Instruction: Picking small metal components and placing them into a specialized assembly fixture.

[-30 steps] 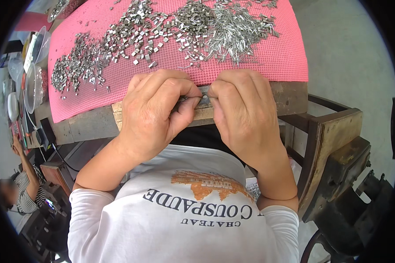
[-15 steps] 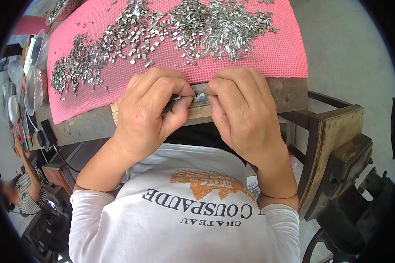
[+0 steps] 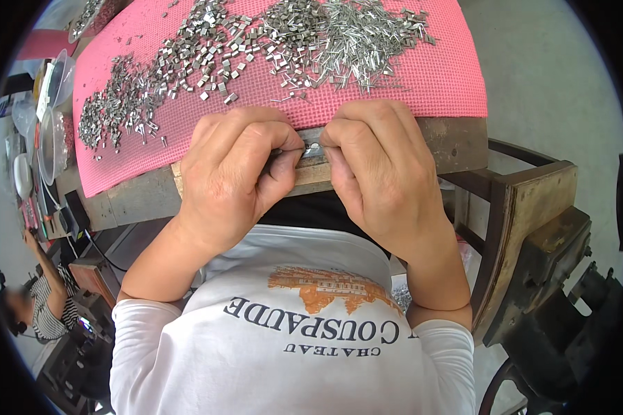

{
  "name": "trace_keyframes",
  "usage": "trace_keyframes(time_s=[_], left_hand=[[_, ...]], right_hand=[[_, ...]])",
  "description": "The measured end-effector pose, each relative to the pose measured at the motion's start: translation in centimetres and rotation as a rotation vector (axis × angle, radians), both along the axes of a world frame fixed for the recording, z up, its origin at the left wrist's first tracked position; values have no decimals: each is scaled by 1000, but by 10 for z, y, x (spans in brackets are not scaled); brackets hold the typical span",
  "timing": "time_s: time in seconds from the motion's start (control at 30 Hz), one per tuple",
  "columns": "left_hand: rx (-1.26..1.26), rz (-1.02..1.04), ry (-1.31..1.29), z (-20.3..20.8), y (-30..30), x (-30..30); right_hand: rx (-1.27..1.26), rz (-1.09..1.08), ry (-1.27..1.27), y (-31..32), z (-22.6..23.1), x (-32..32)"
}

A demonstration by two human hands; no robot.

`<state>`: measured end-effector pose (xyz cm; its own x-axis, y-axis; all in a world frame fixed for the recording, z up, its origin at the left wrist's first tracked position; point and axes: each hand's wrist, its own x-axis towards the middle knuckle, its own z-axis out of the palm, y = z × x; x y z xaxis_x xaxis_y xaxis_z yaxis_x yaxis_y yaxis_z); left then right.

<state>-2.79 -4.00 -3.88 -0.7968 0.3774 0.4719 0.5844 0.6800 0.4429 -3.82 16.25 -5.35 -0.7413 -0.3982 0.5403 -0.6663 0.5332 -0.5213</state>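
Observation:
At the table's near edge, my left hand (image 3: 234,181) is closed in a pinch, thumb against curled forefinger. My right hand (image 3: 384,176) faces it, also pinched, a narrow gap away. A small shiny metal piece (image 3: 313,148) shows in that gap, over a dark metal strip along the wooden edge. It meets the left fingertips; what the right fingertips grip is hidden by the fingers. Beyond my hands, a pink mesh mat (image 3: 270,104) bears loose metal parts: thin pins (image 3: 363,48), small square blocks (image 3: 218,52) and tiny pieces (image 3: 111,104) at the left.
The wooden table edge (image 3: 457,146) runs under both wrists. Dark machinery (image 3: 540,277) on a wooden stand is close on the right. Clear plastic containers (image 3: 52,142) and cables crowd the left. Farther left sits another person (image 3: 48,301) in a striped top.
Both hands keep their pinches at nearly the same spot, with the fingertips shifted slightly. The whole view has tilted a little. At the far left, the other person's head and arm have moved slightly.

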Motion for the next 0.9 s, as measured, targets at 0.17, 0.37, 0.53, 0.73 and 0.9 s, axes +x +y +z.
trace_keyframes(time_s=[0.17, 0.37, 0.53, 0.73, 0.9], left_hand=[[-122, 7, 178, -5, 3, 0], [-120, 25, 231, -12, 5, 1], [-100, 28, 201, -9, 4, 1], [-84, -20, 141, -2, -3, 4], [-192, -35, 185, 4, -7, 5]], right_hand=[[-19, -1, 4, 0, -1, 0], [-74, 11, -44, 0, 3, 1], [-89, 11, -37, 0, 2, 1], [-128, 43, -41, 7, 0, 2], [-143, 51, -30, 13, -5, 6]])
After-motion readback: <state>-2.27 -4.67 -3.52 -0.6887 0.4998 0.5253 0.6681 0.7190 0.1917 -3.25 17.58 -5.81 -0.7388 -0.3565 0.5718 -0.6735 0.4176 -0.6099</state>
